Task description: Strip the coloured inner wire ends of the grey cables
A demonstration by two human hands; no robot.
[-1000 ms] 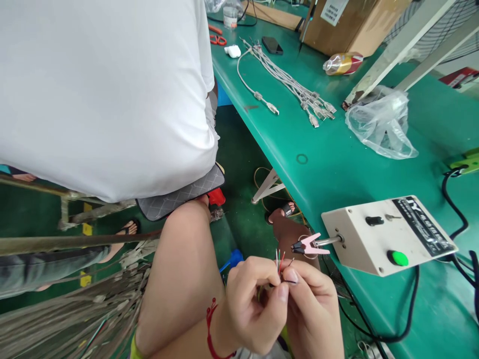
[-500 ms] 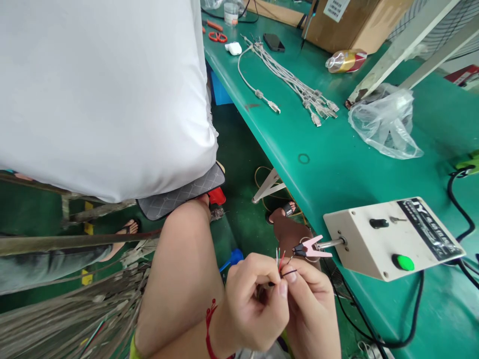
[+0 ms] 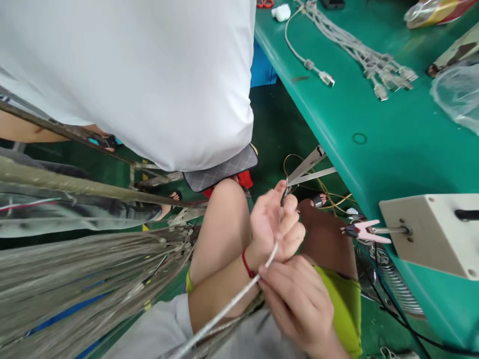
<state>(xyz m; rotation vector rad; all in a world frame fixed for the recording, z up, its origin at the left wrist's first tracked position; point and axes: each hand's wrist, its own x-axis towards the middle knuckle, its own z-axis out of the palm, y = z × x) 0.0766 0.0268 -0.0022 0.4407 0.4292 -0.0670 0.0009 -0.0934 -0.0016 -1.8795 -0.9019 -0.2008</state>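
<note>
A light grey cable point(image 3: 228, 305) runs from the bottom edge up over my lap. Near its upper end my left hand point(image 3: 276, 222), with a red string at the wrist, is closed around it; thin wires stick out past the fingertips. Just below, my right hand point(image 3: 299, 299) pinches the same cable between thumb and fingers. To the right, a pink clip point(image 3: 365, 232) on a rod projects from a beige box point(image 3: 430, 234) and touches neither hand.
A bundle of USB cables point(image 3: 359, 50) lies on the green table point(image 3: 411, 144), whose edge runs diagonally at right. Many grey cables point(image 3: 93, 279) hang at the left. A person in a white shirt point(image 3: 149, 75) is close in front.
The view has shifted right and down across the lap. My hands have moved apart from their close pinch at the wire ends, and the long cable now shows between and below them.
</note>
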